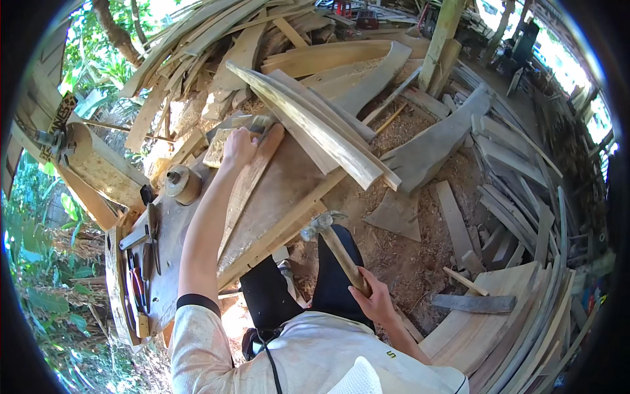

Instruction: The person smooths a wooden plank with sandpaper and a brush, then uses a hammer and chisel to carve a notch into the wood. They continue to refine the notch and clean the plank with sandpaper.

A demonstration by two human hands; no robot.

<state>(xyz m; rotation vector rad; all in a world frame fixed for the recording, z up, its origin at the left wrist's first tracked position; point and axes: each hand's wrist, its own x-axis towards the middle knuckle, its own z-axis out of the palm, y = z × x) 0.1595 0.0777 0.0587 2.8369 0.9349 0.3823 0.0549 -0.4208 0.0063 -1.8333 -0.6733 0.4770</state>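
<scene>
The right hand (375, 299) is wrapping its grip tight around the wooden handle of a claw hammer (336, 246), holding it low by the person's knee, just off the near edge of the counter (279, 184). The left hand (237, 146) is clenching a chisel (252, 123) at the far edge of the counter, on the end of a narrow plank (252, 177). A curved board (308, 125) is lying just beside that hand, crowding its right side. A round wooden block (182, 182) is sitting near the left edge, hand tools (146, 249) below it. Offcuts are littering the sawdust floor (407, 256). The hammer's long axis is running diagonally, head pointing up and left toward the counter.
</scene>
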